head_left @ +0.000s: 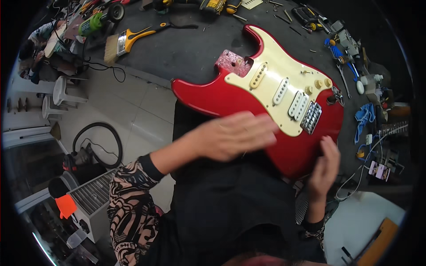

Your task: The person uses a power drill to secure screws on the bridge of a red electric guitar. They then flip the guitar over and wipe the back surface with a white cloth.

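A red electric guitar body (199, 95) with no neck lies on the dark workbench, its near part reaching over the edge towards me. On it are a cream pickguard (284, 68), white pickups (280, 91), cream knobs (318, 83) and a metal bridge (311, 118). The neck pocket (234, 63) is bare and speckled pink. My left hand (235, 135) is stretched flat over the near edge of the body, slightly blurred, fingers pointing right. At the lower right rim, my right hand (324, 170) has its fingers extended beside the red body; whether they touch it I cannot tell.
A wide paintbrush (128, 41) and a green angle grinder (95, 23) lie at the bench's far left. Yellow power tools (213, 5) stand at the back. Blue-handled pliers (335, 49), a blue cloth (364, 119) and a phone (379, 170) are at right.
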`<state>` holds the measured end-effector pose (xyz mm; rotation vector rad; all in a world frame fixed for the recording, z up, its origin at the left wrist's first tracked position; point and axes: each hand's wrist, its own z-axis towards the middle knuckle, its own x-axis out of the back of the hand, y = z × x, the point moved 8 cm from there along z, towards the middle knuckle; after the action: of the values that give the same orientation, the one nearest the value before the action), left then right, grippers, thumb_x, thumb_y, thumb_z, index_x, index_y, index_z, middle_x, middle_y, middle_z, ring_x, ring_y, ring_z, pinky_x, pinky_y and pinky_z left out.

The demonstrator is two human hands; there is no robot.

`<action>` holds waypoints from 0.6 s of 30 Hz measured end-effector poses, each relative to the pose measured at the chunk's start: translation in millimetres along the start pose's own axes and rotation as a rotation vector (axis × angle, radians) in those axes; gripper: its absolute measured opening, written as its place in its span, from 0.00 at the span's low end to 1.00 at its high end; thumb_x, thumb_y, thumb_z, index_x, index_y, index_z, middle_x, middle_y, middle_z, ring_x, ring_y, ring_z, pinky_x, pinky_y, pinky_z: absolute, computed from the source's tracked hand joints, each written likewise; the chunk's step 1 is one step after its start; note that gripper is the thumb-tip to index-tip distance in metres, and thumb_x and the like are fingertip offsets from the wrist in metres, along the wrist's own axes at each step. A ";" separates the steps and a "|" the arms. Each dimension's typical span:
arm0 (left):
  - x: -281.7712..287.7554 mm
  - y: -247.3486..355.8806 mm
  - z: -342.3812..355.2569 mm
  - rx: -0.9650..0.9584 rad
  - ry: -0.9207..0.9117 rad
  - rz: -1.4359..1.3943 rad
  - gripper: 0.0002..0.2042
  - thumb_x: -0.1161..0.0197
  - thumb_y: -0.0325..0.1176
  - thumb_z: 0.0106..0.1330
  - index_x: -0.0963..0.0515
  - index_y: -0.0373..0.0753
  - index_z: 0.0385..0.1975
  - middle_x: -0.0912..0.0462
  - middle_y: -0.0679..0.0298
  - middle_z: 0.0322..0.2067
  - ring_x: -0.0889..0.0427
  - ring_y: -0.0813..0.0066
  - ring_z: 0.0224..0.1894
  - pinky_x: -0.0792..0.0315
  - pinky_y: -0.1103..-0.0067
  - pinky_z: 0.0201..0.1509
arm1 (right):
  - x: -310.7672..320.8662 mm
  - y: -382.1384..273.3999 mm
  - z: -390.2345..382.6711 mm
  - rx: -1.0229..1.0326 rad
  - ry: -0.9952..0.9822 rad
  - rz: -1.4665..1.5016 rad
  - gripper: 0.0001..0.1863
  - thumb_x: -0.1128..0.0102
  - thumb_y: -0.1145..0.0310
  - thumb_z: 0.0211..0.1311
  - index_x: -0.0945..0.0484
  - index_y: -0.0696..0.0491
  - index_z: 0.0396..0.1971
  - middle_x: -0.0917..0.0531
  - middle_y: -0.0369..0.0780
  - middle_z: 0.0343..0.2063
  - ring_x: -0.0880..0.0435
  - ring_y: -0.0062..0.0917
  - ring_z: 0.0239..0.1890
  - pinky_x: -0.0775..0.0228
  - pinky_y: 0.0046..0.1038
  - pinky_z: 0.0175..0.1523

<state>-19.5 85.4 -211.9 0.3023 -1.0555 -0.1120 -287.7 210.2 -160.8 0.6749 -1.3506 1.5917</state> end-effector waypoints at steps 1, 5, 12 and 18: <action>13.0 -10.4 -18.7 0.031 0.028 0.149 0.30 0.37 0.34 0.74 0.23 0.45 0.78 0.22 0.61 0.79 0.27 0.60 0.82 0.38 0.59 0.85 | -21.6 -20.9 -10.5 0.078 -0.193 -0.104 0.31 0.41 0.60 0.82 0.25 0.58 0.78 0.26 0.53 0.79 0.32 0.53 0.84 0.48 0.55 0.88; 73.2 -53.2 -86.1 0.455 0.226 0.399 0.31 0.28 0.31 0.68 0.20 0.46 0.75 0.19 0.62 0.76 0.26 0.56 0.81 0.42 0.53 0.86 | -68.6 -101.4 -10.2 0.211 -0.344 -0.259 0.50 0.20 0.71 0.60 0.35 0.60 0.82 0.35 0.54 0.84 0.38 0.50 0.87 0.44 0.52 0.87; 100.3 -94.8 -222.6 1.006 0.889 -0.235 0.08 0.38 0.28 0.82 0.16 0.34 0.52 0.10 0.52 0.54 0.13 0.54 0.51 0.21 0.61 0.65 | -173.8 -220.5 106.9 0.562 0.031 -0.060 0.36 0.32 0.75 0.66 0.27 0.62 0.75 0.24 0.56 0.76 0.26 0.47 0.80 0.36 0.46 0.85; 124.9 -69.2 -114.5 0.620 0.619 0.207 0.11 0.40 0.29 0.84 0.16 0.36 0.59 0.16 0.50 0.66 0.16 0.52 0.65 0.29 0.56 0.76 | -163.0 -216.1 77.5 0.574 0.031 -0.084 0.35 0.33 0.68 0.72 0.28 0.61 0.78 0.26 0.51 0.79 0.29 0.44 0.83 0.39 0.45 0.86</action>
<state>145.1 12.0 -180.0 0.7295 -0.4735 0.4806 -36.3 85.3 -181.7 1.0248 -0.8211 1.9247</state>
